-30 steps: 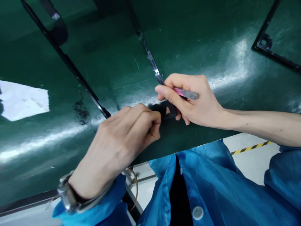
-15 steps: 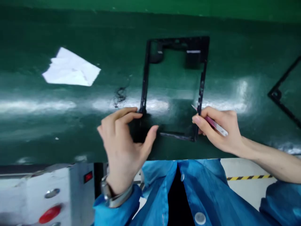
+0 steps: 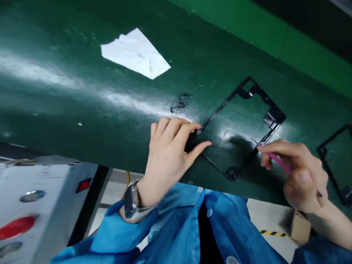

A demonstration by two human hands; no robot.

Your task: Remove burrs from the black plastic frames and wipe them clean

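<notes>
A thin black rectangular frame (image 3: 271,115) lies flat on the dark green belt (image 3: 82,106). My left hand (image 3: 170,154) grips the frame's near left corner between thumb and fingers. My right hand (image 3: 298,174) is closed around pink tweezers (image 3: 277,159), whose tip sits at the frame's right edge. A watch is on my left wrist, and blue sleeves cover both arms.
A white sheet of paper (image 3: 136,53) lies on the belt at the back left. A tangle of black thread (image 3: 180,102) sits just behind my left hand. A second black frame (image 3: 334,161) lies at the right edge. A grey control box with a red button (image 3: 16,227) stands at lower left.
The view swung to the left and tilted. The frame now lies turned diagonally, my left hand stays on its near corner, and my right hand has drawn back to its right edge with the tweezers.
</notes>
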